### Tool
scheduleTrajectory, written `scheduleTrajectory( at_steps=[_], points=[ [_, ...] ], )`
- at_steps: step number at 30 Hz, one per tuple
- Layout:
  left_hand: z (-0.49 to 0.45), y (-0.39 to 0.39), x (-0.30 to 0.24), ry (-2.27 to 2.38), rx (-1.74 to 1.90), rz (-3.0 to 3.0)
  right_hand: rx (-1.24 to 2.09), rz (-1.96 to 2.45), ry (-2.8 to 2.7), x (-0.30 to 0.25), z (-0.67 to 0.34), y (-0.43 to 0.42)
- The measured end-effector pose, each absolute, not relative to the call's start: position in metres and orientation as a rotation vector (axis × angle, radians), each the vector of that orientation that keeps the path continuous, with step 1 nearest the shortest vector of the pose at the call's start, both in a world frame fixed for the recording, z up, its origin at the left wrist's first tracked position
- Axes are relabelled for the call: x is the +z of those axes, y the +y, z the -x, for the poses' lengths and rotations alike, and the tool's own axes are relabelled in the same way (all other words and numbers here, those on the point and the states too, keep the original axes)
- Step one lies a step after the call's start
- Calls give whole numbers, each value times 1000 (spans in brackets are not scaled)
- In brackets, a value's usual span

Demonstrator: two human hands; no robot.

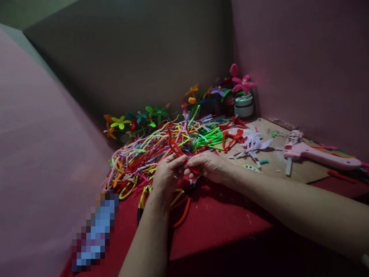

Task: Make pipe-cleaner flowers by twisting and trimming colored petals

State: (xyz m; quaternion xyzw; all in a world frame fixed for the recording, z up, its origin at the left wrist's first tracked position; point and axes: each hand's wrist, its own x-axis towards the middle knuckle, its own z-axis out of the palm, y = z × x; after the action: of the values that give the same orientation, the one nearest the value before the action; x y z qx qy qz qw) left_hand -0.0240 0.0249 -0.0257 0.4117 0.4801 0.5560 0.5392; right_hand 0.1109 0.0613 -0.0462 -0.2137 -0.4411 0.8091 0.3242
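Between my two hands is a red pipe cleaner (173,145), bent, with its free ends sticking up and to the left. My left hand (170,168) pinches it from the left side. From the right, my right hand (205,165) grips it with thumb and fingers, and a red loop shows below the fingertips. The fingertips of both hands almost meet. Right behind them lies a big heap of pipe cleaners (144,150) in many colours. Under my left wrist are yellow-and-black handled pliers (142,202) and a red-handled tool (186,211), both partly hidden.
A pink hot glue gun (323,153) rests on a board (305,169) at the right. Near it lie a lilac pipe-cleaner piece (255,144) and red shaped pieces (234,139). Finished flowers (121,122) line the back; a pink flower (243,84) rises above a grey-white container (243,105). Walls enclose the table.
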Motion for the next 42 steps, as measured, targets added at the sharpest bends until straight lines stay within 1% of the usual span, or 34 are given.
scheduleTrajectory(
  at_steps=[6,12,19,23,26,28,30,31,33,35,37,40,42],
  points=[
    [21,23,-25,1204,1347,-1023,2006,588,-1177,-45,-109,62],
    [14,19,-21,1620,1417,-1360,1928,653,-1187,-43,-111,62],
    [26,16,-14,1511,1406,-1920,1963,601,-1278,-45,-113,70],
    [30,11,-6,1505,1273,-2193,1998,549,-1402,-44,-116,71],
    [29,6,-3,1532,1069,-2413,1913,524,-1527,-44,-117,70],
    [27,5,-3,1630,925,-2497,1826,576,-1616,-45,-115,70],
    [24,4,-5,1779,878,-2470,1651,693,-1754,-48,-112,69],
    [22,4,-7,1849,903,-2402,1498,752,-1846,-48,-111,67],
    [20,5,-9,1904,1005,-2130,1084,826,-2007,-48,-110,62],
    [18,7,-10,1798,1083,-1706,647,848,-2086,-46,-112,55],
    [18,9,-10,1589,1110,-1254,317,791,-2125,-44,-115,49],
    [17,10,-11,1334,1128,-821,38,642,-2134,-42,-119,46],
    [17,10,-11,1263,1170,-775,24,588,-2076,-41,-121,46]
  ],
)
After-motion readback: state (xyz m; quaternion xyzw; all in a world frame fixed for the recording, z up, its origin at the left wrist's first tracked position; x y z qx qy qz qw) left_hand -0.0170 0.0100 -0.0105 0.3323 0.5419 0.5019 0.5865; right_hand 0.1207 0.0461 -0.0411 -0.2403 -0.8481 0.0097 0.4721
